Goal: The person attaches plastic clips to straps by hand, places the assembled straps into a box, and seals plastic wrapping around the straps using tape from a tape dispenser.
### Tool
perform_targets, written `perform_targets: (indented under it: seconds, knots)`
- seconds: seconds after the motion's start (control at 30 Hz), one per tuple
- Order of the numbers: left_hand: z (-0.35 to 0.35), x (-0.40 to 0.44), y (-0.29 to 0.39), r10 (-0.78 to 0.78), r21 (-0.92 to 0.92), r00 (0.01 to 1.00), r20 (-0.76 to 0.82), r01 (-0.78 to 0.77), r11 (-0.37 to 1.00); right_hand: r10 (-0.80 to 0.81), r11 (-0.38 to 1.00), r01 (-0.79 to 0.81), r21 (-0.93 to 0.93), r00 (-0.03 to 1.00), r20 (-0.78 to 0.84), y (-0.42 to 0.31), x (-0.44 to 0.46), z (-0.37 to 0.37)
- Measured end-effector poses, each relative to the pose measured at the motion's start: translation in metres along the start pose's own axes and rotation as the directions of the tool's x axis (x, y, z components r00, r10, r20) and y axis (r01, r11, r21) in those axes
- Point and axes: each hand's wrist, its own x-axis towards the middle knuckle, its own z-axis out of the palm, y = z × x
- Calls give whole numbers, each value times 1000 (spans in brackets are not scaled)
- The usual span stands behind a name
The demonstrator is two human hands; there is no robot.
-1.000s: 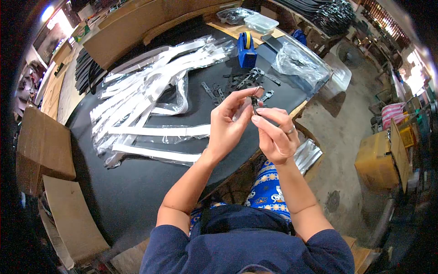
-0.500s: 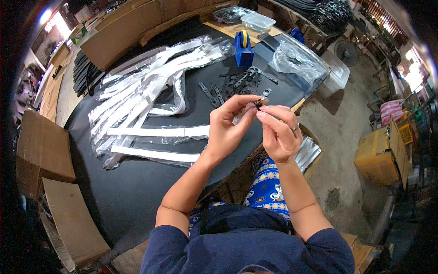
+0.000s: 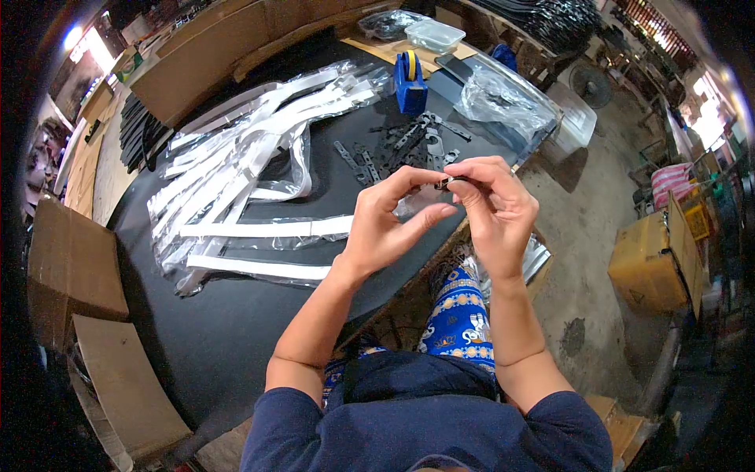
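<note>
My right hand pinches a small dark piece between thumb and fingertips; it is mostly covered, so its kind is unclear. My left hand is open beside it, thumb apart from the index finger, whose tip reaches the piece. Just beyond both hands lies a loose pile of flat black plastic hangers on the dark tabletop. White straps in clear plastic sleeves are spread left of my hands, with two single ones nearest my left wrist.
A blue tape dispenser stands behind the hangers. Crumpled clear plastic and a clear lidded box lie at the back right. Cardboard boxes border the left side; another carton sits on the floor at right.
My left thumb has come away from the small dark piece and its fingers have spread. My right hand has turned and now pinches the piece. The view has shifted slightly.
</note>
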Motion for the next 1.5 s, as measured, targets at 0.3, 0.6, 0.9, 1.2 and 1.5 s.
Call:
perform_targets:
  seconds: [0.3,0.6,0.9,1.2,1.5]
  knots:
    - [10,-1,5,-401,-578,916,-16,318,751,-134,984,132,-121,991,-9,2,-9,0]
    - [4,-1,6,-262,-393,963,71,268,880,-67,992,63,-110,997,-30,4,-16,2]
    - [17,-6,9,-182,-158,983,25,184,970,81,996,-79,-50,996,33,0,-8,-6]
    - [13,-1,10,-328,-509,929,172,369,778,206,978,-206,-40,978,-11,20,4,-13]
    - [-1,4,2,-338,-621,906,253,420,661,46,984,-66,-163,992,-121,20,20,0]
